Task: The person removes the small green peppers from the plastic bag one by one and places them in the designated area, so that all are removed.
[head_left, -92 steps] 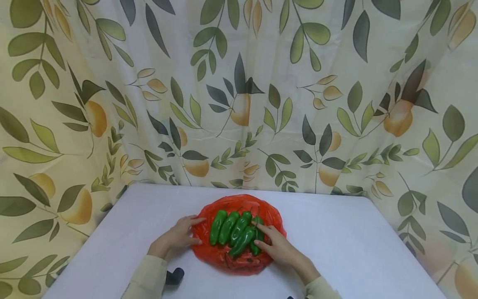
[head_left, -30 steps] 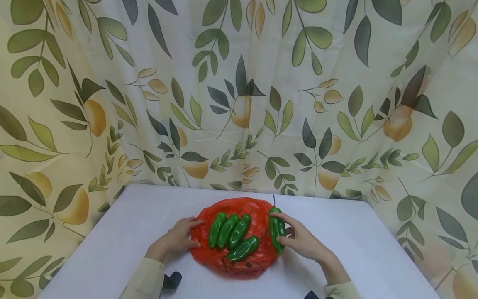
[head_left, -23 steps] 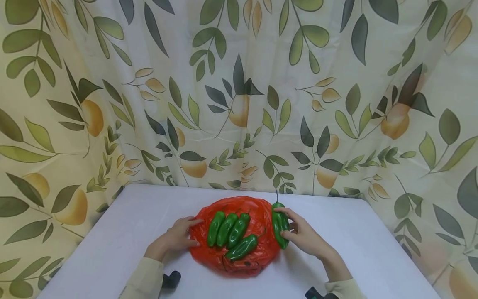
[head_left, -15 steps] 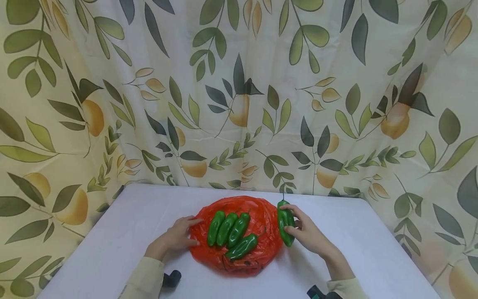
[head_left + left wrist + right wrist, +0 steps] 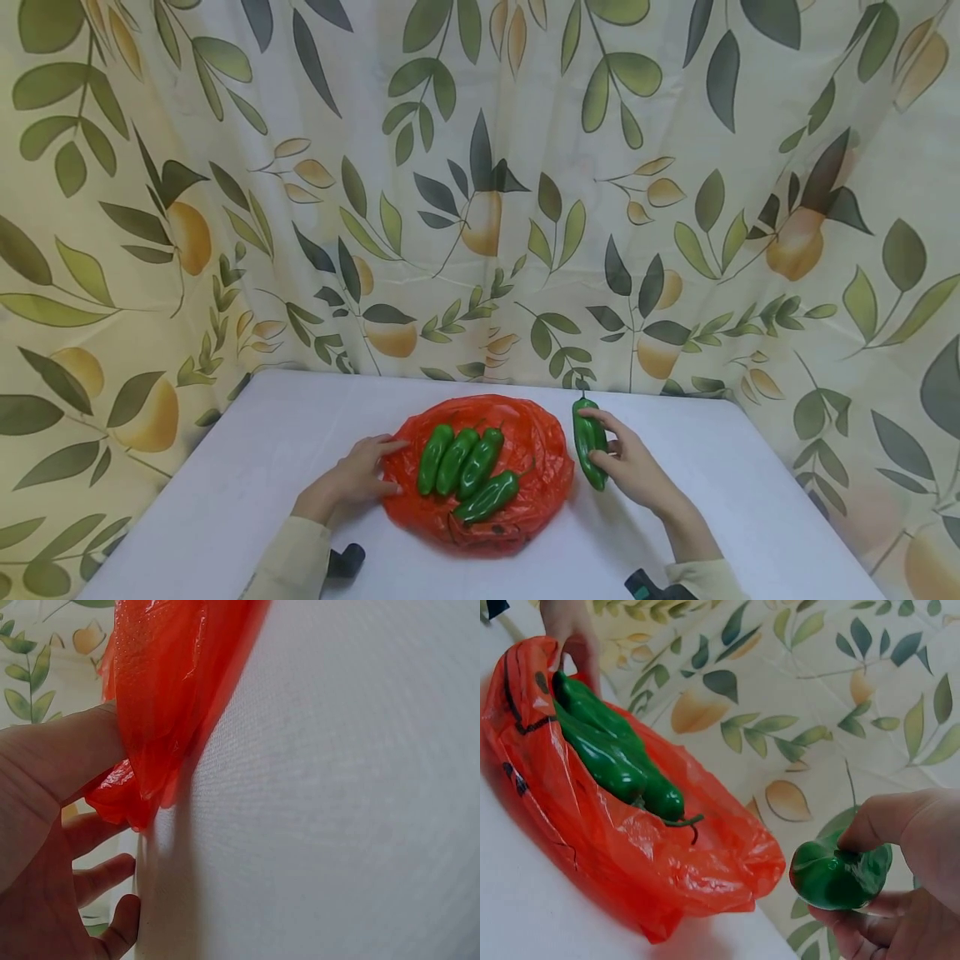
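Observation:
A green pepper (image 5: pixel 589 442) with a long stem is held by my right hand (image 5: pixel 630 458), just right of a red plastic bag (image 5: pixel 551 433). The right wrist view shows the thumb and fingers of that hand around the pepper (image 5: pixel 832 874), apart from the bag. Several green peppers (image 5: pixel 480 462) lie in the bag, three side by side and one slanted in front. My left hand (image 5: pixel 356 475) rests against the bag's left edge with thumb and index spread. In the left wrist view, red plastic (image 5: pixel 169 697) hides the tips of the left thumb and index.
A white-covered table (image 5: pixel 720 483) bears the bag. Behind and beside it hangs a curtain (image 5: pixel 495 208) printed with leaves and fruit. Black devices (image 5: pixel 345 562) sit at both wrists.
My right hand has taken a pepper from the right side of the group and carried it rightward past the bag's edge. My left hand has stayed at the bag's left side.

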`<state>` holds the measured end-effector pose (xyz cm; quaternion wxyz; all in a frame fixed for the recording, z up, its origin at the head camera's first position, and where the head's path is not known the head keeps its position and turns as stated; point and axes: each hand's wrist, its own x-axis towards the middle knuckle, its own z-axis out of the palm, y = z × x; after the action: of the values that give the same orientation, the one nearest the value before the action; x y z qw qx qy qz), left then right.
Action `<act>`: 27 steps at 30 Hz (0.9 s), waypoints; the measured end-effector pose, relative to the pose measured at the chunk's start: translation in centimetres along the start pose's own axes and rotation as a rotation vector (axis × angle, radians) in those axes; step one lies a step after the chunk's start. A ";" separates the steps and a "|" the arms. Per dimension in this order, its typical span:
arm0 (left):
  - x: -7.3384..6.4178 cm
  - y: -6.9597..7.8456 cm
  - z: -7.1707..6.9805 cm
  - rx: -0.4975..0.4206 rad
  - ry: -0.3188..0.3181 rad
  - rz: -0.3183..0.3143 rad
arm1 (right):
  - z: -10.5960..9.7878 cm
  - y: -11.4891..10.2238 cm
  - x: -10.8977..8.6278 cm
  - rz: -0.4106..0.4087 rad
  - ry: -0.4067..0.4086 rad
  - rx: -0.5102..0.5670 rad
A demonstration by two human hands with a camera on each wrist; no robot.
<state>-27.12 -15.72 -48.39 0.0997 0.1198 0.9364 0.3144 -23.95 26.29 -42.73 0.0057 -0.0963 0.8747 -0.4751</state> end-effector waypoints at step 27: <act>0.0 0.0 0.0 0.001 -0.006 -0.001 | 0.5 4.1 0.4 0.161 -0.009 -0.014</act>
<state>-27.12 -15.74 -48.34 0.1024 0.1205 0.9363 0.3136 -24.98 27.99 -46.35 0.0469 -0.0277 0.8829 -0.4665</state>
